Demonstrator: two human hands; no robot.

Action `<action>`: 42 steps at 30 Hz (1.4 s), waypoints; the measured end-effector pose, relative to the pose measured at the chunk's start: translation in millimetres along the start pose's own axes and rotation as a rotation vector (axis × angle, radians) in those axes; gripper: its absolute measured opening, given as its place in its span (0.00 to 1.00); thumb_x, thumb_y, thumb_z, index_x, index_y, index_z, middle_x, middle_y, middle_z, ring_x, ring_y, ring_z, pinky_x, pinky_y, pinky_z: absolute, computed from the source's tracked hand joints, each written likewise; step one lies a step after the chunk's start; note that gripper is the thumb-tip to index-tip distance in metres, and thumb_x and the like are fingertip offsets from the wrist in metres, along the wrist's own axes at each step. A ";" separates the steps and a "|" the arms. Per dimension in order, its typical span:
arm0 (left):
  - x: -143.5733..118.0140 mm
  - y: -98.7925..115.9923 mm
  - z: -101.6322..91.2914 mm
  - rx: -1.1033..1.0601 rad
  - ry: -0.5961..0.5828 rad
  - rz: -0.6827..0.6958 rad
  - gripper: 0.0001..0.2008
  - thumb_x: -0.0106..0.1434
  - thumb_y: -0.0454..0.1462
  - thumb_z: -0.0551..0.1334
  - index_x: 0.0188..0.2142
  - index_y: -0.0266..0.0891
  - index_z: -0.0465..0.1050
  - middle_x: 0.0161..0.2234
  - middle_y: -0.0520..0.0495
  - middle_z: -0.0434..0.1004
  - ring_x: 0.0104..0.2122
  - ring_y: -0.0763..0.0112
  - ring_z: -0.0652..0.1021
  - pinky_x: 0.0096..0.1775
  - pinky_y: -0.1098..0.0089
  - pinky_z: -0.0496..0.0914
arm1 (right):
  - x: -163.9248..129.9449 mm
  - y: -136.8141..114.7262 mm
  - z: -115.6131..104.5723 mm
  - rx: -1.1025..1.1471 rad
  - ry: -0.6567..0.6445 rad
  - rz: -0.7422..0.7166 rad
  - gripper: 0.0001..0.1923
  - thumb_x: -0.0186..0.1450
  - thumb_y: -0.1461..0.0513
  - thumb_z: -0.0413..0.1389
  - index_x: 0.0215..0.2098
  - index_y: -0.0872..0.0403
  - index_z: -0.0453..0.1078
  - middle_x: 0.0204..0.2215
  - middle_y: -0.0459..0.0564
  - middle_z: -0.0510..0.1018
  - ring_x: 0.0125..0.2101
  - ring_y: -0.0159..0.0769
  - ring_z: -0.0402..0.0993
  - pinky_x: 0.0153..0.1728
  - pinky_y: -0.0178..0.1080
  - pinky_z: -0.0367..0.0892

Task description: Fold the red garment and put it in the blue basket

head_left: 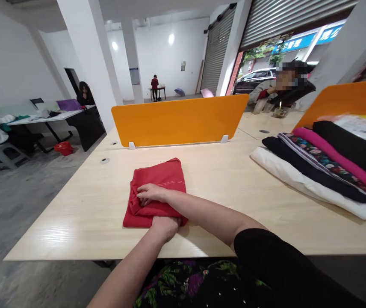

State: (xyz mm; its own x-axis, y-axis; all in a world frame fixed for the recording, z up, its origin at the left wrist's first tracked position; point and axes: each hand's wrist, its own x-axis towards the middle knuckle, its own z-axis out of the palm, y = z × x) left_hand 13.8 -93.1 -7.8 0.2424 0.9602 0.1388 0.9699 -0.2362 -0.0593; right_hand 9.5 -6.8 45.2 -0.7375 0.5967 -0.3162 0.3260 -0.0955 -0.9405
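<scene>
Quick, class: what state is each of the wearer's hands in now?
Left hand: fingers hidden by the red cloth; cannot tell.
Right hand: on top of it, fingers bent; grip unclear.

White glare on the tabletop (54,233)

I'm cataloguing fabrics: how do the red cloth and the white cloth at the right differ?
The red cloth is folded into a compact, boxy bundle; the white cloth lies long and narrow. The right hand and left hand touch the red cloth; neither touches the white cloth. Both cloths lie on the table.
</scene>
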 end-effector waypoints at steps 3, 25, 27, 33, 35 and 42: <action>0.5 -0.2 -5.8 -0.010 -0.048 0.020 0.30 0.62 0.35 0.51 0.64 0.37 0.55 0.59 0.41 0.66 0.59 0.52 0.64 0.60 0.54 0.57 | -13.5 -4.5 -19.6 -0.172 -0.023 -0.124 0.17 0.64 0.67 0.53 0.52 0.59 0.68 0.31 0.49 0.79 0.34 0.34 0.78 0.42 0.38 0.73; -12.3 -3.5 -1.1 0.114 -0.046 0.136 0.26 0.64 0.32 0.51 0.62 0.40 0.61 0.59 0.39 0.65 0.61 0.48 0.62 0.60 0.46 0.54 | -45.7 20.8 -37.8 -1.200 0.038 -0.338 0.34 0.66 0.42 0.45 0.66 0.46 0.52 0.66 0.56 0.51 0.64 0.61 0.44 0.58 0.69 0.37; -13.8 -2.0 -0.6 0.109 -0.041 0.145 0.25 0.64 0.32 0.51 0.62 0.40 0.61 0.59 0.39 0.66 0.61 0.49 0.62 0.60 0.47 0.54 | -47.9 20.7 -39.8 -1.182 0.035 -0.322 0.34 0.66 0.43 0.46 0.66 0.46 0.53 0.66 0.55 0.51 0.64 0.61 0.43 0.58 0.69 0.37; -15.4 4.4 -7.5 0.104 -0.014 0.159 0.26 0.64 0.31 0.51 0.62 0.42 0.61 0.58 0.41 0.67 0.59 0.49 0.65 0.60 0.49 0.55 | -52.2 19.4 -46.0 -1.065 -0.033 -0.378 0.29 0.66 0.48 0.50 0.62 0.50 0.60 0.64 0.56 0.57 0.63 0.53 0.49 0.60 0.64 0.41; -16.1 5.1 -7.7 0.097 -0.018 0.145 0.25 0.65 0.32 0.50 0.61 0.41 0.63 0.58 0.40 0.68 0.58 0.49 0.66 0.60 0.48 0.55 | -53.6 22.1 -47.8 -1.017 -0.022 -0.434 0.27 0.66 0.49 0.52 0.60 0.51 0.63 0.63 0.56 0.60 0.62 0.50 0.52 0.60 0.62 0.43; -20.5 0.4 9.4 0.111 -0.071 0.132 0.23 0.64 0.32 0.50 0.57 0.42 0.68 0.54 0.39 0.72 0.54 0.51 0.71 0.58 0.50 0.60 | -49.2 41.4 -100.0 -0.881 0.661 -0.352 0.25 0.69 0.52 0.47 0.62 0.51 0.59 0.64 0.55 0.57 0.65 0.44 0.46 0.62 0.59 0.40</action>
State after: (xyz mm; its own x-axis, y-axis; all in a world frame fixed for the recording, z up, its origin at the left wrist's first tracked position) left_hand 9.0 -111.4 -20.0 0.3616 0.9308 0.0528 0.9201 -0.3472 -0.1813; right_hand 118.5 39.5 34.3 -0.5010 0.8051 0.3175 0.6553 0.5925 -0.4685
